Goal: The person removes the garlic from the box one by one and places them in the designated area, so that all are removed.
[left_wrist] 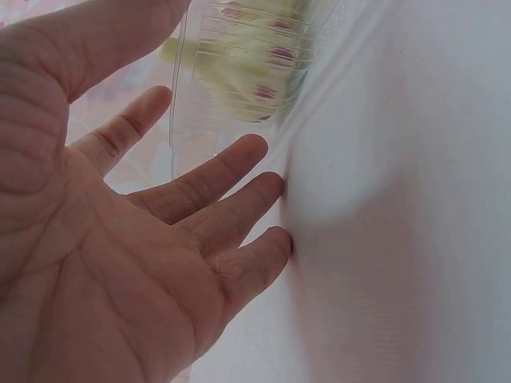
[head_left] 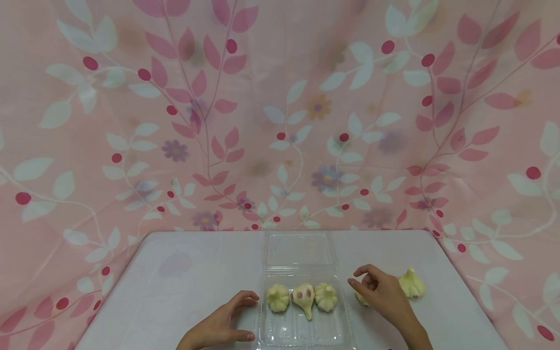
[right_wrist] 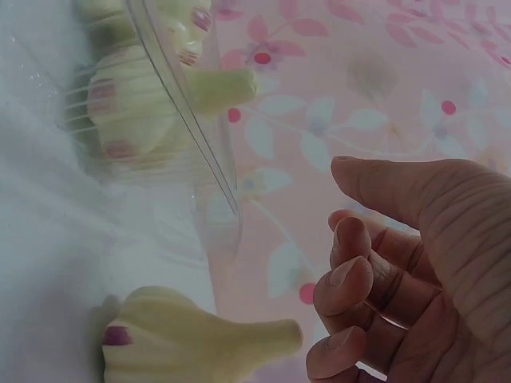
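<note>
Three garlic bulbs sit in a row inside a clear plastic box (head_left: 288,335): a left bulb (head_left: 277,298), a middle bulb (head_left: 305,297) tipped with its stem toward the front, and a right bulb (head_left: 326,297). Beside the box's left wall is my left hand (head_left: 225,321), fingers spread and relaxed, fingertips down at the table in the left wrist view. My right hand (head_left: 382,294), loosely curled and holding nothing, hovers right of the box. It partly hides one loose garlic bulb (right_wrist: 184,339); another garlic bulb (head_left: 411,284) lies just beyond it.
The box's hinged lid (head_left: 299,250) lies folded back toward the far edge of the white table (head_left: 197,272). Behind the table hangs a pink curtain (head_left: 280,121) printed with leaves and flowers.
</note>
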The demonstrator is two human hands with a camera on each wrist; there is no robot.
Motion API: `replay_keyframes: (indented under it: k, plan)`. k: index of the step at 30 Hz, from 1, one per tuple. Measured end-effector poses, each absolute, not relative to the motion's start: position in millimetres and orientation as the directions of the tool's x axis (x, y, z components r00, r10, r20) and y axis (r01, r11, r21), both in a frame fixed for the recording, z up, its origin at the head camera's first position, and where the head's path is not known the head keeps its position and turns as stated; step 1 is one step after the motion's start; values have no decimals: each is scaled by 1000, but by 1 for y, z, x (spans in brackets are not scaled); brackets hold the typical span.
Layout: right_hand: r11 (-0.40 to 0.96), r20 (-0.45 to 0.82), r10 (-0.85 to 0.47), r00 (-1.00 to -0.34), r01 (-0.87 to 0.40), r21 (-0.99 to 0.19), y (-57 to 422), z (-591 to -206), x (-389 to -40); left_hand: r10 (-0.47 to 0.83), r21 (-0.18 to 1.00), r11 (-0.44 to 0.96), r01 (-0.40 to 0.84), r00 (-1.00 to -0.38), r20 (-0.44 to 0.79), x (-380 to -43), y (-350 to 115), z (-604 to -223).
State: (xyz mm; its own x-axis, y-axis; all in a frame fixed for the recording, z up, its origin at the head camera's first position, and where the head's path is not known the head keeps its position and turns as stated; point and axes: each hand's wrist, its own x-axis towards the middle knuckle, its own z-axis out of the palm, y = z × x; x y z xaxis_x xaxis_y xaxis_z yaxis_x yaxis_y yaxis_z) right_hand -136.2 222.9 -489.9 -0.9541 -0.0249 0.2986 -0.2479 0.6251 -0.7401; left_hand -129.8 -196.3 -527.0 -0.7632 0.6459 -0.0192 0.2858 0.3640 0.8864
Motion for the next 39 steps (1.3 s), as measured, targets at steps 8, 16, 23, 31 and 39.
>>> replay_keyframes:
  k: [8,16,23,31,39]
  plan:
    - [637,286,-48,-957,-250,-729,214,-492,-136,655,895,332,296,-756,7,-129,-196,-524]
    - [623,247,-103,-963,-257,-739,203,-490,-134,648,889,357,287,-762,-14,-130,-196,-527]
    - [608,217,-156,-964,-267,-747,196,-492,-134,650,888,353,294,-760,-7,-130,-196,-527]
    - [614,190,-198,-962,-273,-741,190,-495,-133,642,889,364,277,-767,-23,-130,-196,-526]
    - [622,186,-228,-956,-290,-727,185,-497,-133,640,884,373,282,-768,-25,-130,-196,-526]
